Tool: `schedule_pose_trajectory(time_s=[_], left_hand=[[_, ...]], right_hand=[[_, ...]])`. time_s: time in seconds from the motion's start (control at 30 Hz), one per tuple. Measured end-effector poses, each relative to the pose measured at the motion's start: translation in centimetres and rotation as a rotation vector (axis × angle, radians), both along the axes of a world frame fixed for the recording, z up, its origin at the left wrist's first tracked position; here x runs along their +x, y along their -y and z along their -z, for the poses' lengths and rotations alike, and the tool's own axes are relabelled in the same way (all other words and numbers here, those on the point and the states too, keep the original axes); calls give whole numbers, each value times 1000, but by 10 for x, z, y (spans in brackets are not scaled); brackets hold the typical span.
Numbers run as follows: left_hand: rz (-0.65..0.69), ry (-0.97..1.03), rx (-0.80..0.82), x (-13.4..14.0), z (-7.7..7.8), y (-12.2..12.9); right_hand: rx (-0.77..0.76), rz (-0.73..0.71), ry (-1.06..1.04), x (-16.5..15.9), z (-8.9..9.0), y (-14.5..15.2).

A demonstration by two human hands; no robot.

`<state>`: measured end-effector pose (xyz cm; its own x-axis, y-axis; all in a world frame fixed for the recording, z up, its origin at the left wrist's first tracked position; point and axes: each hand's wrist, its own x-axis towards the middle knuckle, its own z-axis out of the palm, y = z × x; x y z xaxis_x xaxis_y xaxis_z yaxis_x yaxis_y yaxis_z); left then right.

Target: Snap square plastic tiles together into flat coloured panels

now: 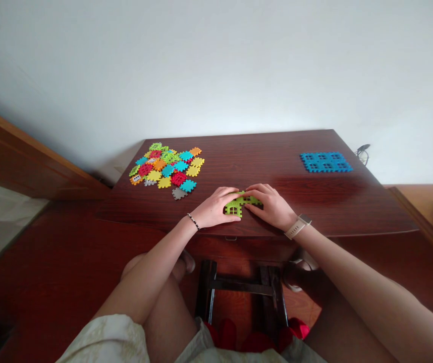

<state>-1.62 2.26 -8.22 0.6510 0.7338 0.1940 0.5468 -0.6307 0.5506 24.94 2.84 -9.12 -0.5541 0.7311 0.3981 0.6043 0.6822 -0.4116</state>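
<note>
Several green interlocking tiles (236,205) lie joined flat near the front edge of a dark wooden table (315,201). My left hand (216,206) presses on their left side, fingers curled over the tiles. My right hand (271,204), with a watch on the wrist, covers their right side. Both hands touch the green tiles and hide part of them. A loose pile of colourful tiles (167,169) sits at the table's back left.
A flat blue panel of joined tiles (326,162) lies at the table's back right. A white wall stands behind. A stool frame (239,297) is under the table between my knees. Wooden furniture flanks both sides.
</note>
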Motion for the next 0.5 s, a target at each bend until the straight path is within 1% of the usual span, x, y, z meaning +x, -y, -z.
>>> schedule_pose_trajectory(time_s=[0.2,0.33,0.4,0.5], left_hand=[[12,23,1,-2,3,-1],[-13,66,46,-2,1,-1],[-63,97,105,-4,-2,-3],[-208,133,223,-16,-6,-14]], right_hand=[[8,-9,-18,0,1,-1],[13,-13,-24,-1,2,-1],[16,-15,-30,-1,2,-1],[20,-19,-33,-1,3,-2]])
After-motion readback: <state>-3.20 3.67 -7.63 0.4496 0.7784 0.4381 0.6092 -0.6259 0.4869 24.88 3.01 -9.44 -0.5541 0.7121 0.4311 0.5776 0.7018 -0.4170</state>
